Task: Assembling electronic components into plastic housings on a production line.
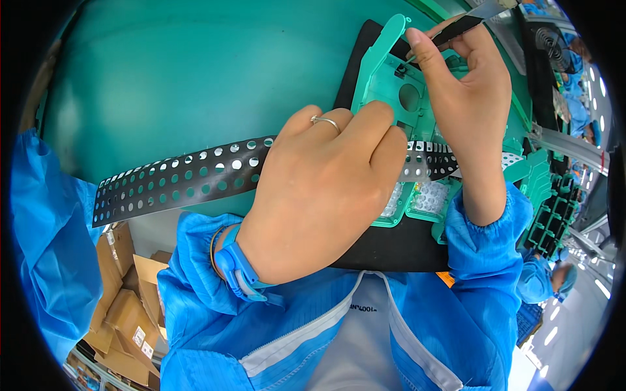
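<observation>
My left hand [326, 186], with a ring and a blue wrist strap, is curled over a long black strip with rows of round holes [189, 174]. The strip comes out on both sides of this hand, whose fingertips are hidden. Just beyond it lies a green plastic housing [378, 68] with a round opening, on a black mat [398, 244]. My right hand [469, 85] is above the housing's far right part, closed on a slim black and silver tool [479, 18]. The thumb is near the housing's upper edge. Green trays with clear, bumpy pieces [430, 195] show below the strip.
The green work table [176, 98] spreads to the left. Opened cardboard boxes [127, 319] stand at lower left, near another person's blue sleeve [49, 241]. Stacked green frames [554, 215] are at right. People in blue sit farther off on the right.
</observation>
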`<action>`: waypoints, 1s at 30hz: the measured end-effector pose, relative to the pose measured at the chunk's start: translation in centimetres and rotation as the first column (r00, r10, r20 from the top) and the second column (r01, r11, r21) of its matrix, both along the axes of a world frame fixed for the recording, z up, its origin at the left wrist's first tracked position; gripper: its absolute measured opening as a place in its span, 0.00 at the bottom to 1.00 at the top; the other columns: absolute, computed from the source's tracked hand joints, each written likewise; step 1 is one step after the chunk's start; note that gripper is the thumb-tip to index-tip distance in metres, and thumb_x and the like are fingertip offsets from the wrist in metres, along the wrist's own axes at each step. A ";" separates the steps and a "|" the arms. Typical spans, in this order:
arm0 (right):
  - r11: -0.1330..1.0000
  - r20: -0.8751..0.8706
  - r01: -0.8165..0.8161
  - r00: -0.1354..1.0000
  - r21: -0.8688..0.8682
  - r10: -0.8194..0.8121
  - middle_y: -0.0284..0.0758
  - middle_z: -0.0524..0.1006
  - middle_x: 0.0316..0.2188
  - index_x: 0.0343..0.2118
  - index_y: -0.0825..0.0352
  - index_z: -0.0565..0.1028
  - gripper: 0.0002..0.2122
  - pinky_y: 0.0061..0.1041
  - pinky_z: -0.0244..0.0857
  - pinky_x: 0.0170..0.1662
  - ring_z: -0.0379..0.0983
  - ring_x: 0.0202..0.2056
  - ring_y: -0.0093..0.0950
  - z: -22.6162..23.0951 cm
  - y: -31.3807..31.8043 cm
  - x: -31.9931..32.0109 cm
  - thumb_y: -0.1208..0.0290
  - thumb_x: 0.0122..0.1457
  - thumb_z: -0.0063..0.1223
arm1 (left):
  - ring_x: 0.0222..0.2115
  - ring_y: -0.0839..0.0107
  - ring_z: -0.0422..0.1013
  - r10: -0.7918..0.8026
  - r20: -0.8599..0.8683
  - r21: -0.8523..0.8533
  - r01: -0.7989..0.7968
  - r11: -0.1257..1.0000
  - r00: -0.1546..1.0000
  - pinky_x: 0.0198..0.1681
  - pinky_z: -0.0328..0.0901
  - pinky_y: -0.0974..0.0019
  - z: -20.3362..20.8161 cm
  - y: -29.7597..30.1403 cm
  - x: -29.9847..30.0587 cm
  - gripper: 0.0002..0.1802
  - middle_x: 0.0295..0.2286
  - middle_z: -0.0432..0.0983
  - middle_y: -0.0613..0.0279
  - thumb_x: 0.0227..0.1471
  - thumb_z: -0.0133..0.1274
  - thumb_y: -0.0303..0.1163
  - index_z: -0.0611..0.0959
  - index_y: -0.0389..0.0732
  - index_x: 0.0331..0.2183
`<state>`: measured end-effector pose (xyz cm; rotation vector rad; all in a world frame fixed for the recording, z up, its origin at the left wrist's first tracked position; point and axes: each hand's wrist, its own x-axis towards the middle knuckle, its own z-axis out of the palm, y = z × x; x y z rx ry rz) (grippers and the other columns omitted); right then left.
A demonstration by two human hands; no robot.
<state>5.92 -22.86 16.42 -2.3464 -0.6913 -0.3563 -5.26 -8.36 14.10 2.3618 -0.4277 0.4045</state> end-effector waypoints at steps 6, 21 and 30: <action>1.000 -0.001 -0.013 1.000 0.006 0.013 0.31 0.78 0.24 0.30 0.70 0.74 0.09 0.16 0.62 0.31 0.71 0.28 0.16 0.0 0.0 -0.2 0.71 0.56 0.62 | 0.25 0.64 0.71 0.001 0.004 0.003 -0.001 1.000 1.000 0.28 0.59 0.62 0.1 0.1 -0.2 0.09 0.34 0.74 0.61 0.41 0.60 0.23 0.76 0.36 0.27; 0.997 0.076 0.032 0.996 0.073 -0.037 0.30 0.77 0.26 0.30 0.69 0.73 0.11 0.17 0.63 0.34 0.71 0.30 0.16 -1.0 -0.4 -0.5 0.69 0.54 0.64 | 0.27 0.62 0.69 0.016 0.015 0.014 -0.017 1.000 1.000 0.29 0.59 0.61 -0.4 -0.1 -0.4 0.08 0.34 0.73 0.62 0.43 0.60 0.24 0.76 0.37 0.28; 0.976 0.271 -0.005 0.961 0.219 -0.056 0.47 0.78 0.42 0.42 0.73 0.74 0.10 0.33 0.66 0.54 0.75 0.48 0.37 7.7 -9.9 -2.2 0.74 0.66 0.42 | 0.35 0.61 0.69 -0.028 -0.023 -0.180 0.023 0.983 0.999 0.39 0.63 0.65 2.4 0.6 -1.9 0.17 0.37 0.71 0.54 0.42 0.64 0.28 0.73 0.36 0.33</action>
